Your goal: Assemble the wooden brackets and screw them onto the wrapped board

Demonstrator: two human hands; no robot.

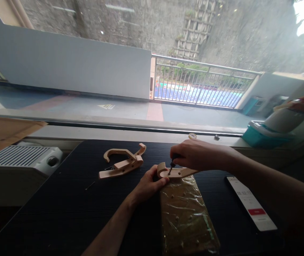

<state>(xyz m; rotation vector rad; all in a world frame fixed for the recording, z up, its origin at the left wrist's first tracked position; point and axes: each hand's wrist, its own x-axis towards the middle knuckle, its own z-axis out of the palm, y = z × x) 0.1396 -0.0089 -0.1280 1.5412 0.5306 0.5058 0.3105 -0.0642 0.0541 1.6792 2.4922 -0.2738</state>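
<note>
My left hand grips the curved end of a wooden hook piece that lies across the top of a plastic-wrapped wooden board. My right hand holds a small dark screwdriver upright, its tip pressed down on that hook piece. To the left on the black table lie two other wooden hook pieces, one across the other, with small screws beside them.
A phone with a lit screen lies at the right. A white ribbed appliance and a wooden panel stand at the left. A teal container sits on the window ledge. A loose screw lies on the table.
</note>
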